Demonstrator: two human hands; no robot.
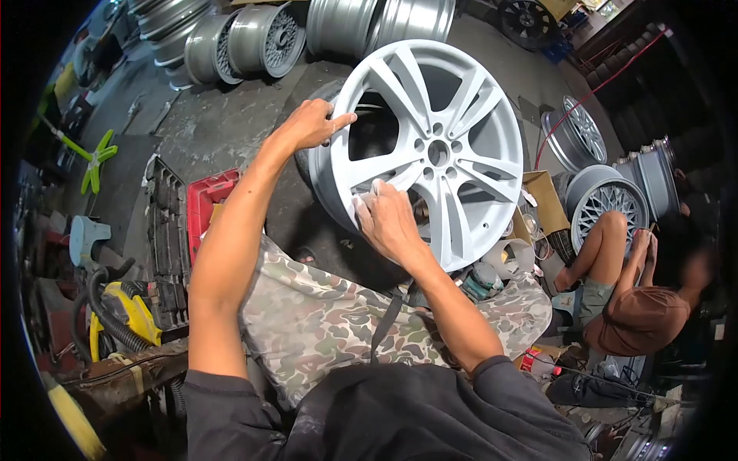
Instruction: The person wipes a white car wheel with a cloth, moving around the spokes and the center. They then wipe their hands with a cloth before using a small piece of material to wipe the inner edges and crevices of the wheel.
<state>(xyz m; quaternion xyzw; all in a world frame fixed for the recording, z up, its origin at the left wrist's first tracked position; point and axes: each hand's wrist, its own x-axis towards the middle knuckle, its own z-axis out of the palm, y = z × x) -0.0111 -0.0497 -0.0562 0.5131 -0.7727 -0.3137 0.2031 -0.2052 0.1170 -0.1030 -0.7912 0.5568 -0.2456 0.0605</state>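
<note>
A pale grey alloy wheel rim (492,146) with paired spokes stands tilted before me, its face turned up towards me. My left hand (311,125) grips its outer lip at the upper left, with the thumb lying over the edge. Lower on the same side, my right hand (388,219) presses bent fingers against the face beside a spoke. Whitish dust coats those fingers. Something pale may be under them, but I cannot make out what it is. Beneath the rim's left side, a dark round support or tyre is partly hidden.
Several silver wheels (265,42) lie along the back. On the right, a person in a brown shirt (642,319) sits by a mesh-spoked wheel (607,207). A red crate (201,207) is at my left, a cardboard box (544,201) and a green power tool (484,280) at my right.
</note>
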